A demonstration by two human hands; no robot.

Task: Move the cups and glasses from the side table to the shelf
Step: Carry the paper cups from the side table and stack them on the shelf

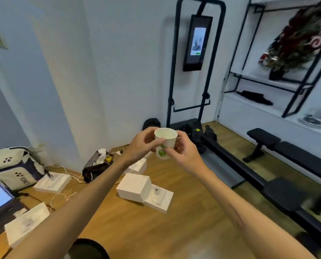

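- Holding the paper cup (165,142) up in front of you, you had both hands on it in the head view, well above the wooden table (174,230).
- Your left hand (144,144) was curled around the cup's left side, thumb and fingertips pinching the wall just under the rim.
- Your right hand (184,152) pinched the lower right of the cup, near the green print; that two-sided grip likely kept a light, soft cup upright and steady, or eased a handover from one hand to the other.
- The cup's mouth faced up and it looked empty, so spilling seemed no worry.
- The shelf (268,85) stood off to your right against the wall, well apart from the cup, with open white boards that looked free to take it.
- White boxes (135,186) lay on the table below your arms, untouched.
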